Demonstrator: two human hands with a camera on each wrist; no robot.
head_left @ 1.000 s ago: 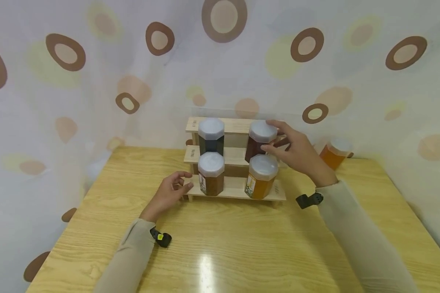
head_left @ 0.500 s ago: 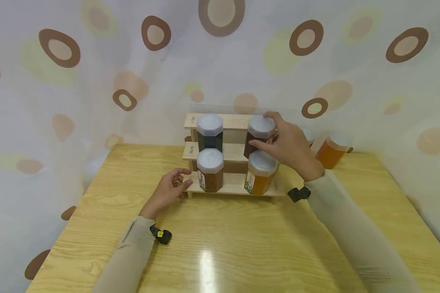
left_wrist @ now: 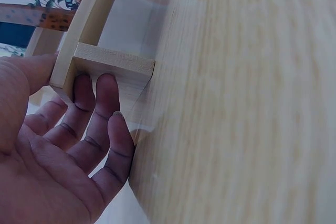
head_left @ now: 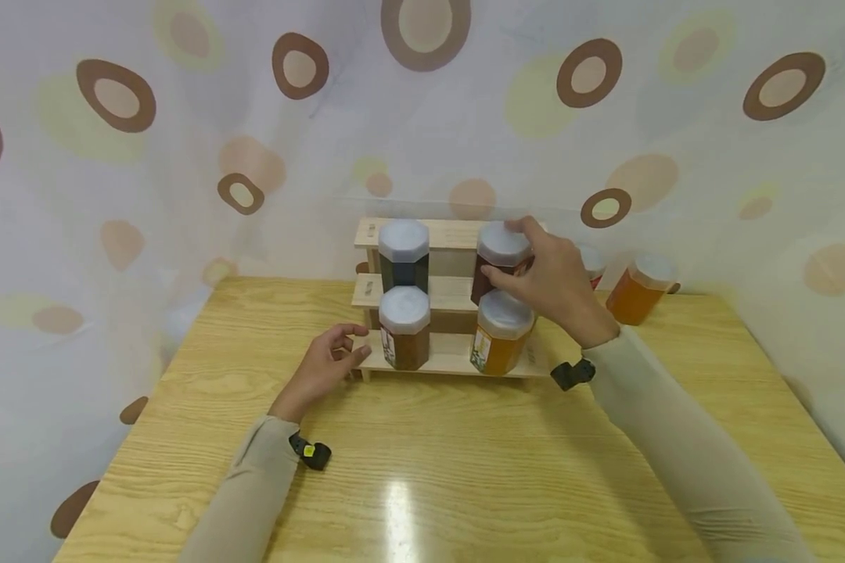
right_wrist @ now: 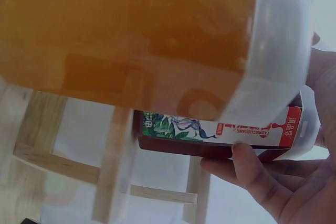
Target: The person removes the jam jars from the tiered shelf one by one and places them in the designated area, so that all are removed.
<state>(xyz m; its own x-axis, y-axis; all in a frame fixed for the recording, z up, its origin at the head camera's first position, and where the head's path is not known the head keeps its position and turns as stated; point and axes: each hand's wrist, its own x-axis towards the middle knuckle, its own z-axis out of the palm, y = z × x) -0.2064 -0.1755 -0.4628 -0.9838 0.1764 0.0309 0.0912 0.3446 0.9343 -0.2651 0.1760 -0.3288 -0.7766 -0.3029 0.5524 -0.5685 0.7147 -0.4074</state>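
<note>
My right hand (head_left: 556,277) holds a dark red jam jar (head_left: 498,244) with a whitish lid, on the right of the wooden tiered rack (head_left: 452,292) at its middle shelf. In the right wrist view, the fingers and thumb span this jar's lid end and its labelled side (right_wrist: 181,128). An amber jar (head_left: 505,353) stands before it on the lowest shelf. My left hand (head_left: 324,363) grips the rack's lower left end, thumb on the shelf edge and fingers tucked underneath against the leg (left_wrist: 113,61), as the left wrist view shows.
On the rack's left are a brown jar (head_left: 404,344) on the lowest shelf and a near-black jar (head_left: 404,272) behind it. An orange jar (head_left: 634,297) and a partly hidden jar with red on it (head_left: 593,266) stand at the table's back right. A patterned curtain (head_left: 324,141) hangs behind.
My right hand has moved left and closed further round the dark red jar, its thumb crossing the jar's front. The jar with red on it now shows behind the hand. The left hand stays put.
</note>
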